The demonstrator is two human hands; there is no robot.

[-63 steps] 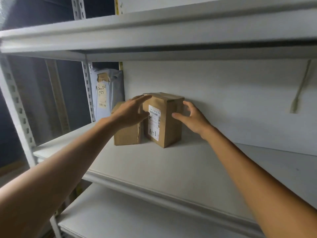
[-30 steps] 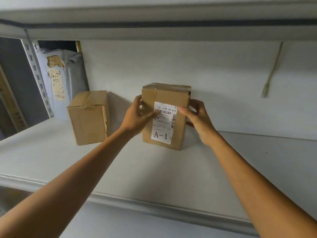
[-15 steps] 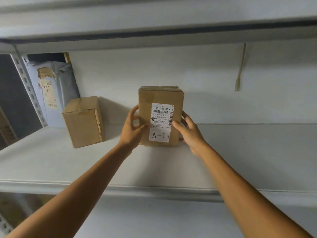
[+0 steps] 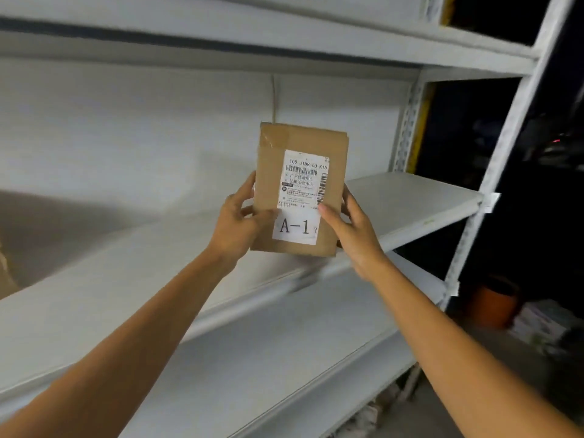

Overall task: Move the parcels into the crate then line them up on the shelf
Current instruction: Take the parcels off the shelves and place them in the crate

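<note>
Item one: parcel [image 4: 300, 191], a brown cardboard box, upright and leaning slightly to the right, with brown tape across the top. Its white shipping label faces me, showing a barcode and a large "A-1" at the bottom. It is held in front of the middle shelf [image 4: 410, 197], with its lower edge close to the shelf's front lip; I cannot tell whether it touches the board. Item two: my left hand [image 4: 235, 222] grips the parcel's left side, thumb across the front by the label's lower corner and fingers [image 4: 249, 184] curled round the edge. Item three: my right hand [image 4: 350, 229] grips the right side, thumb pressed on the label's right edge and the other fingers wrapped behind. Item four: pale grey shelving with a back panel [image 4: 126, 121], an upper shelf [image 4: 284, 33], a lower shelf [image 4: 268, 358] and a perforated upright post [image 4: 505, 137] on the right. Item five: a sliver of brown cardboard [image 4: 4, 273] at the far left edge, on the middle shelf. Item six: a blurred orange object [image 4: 493, 301] low on the right, beyond the post, in the dark.
</note>
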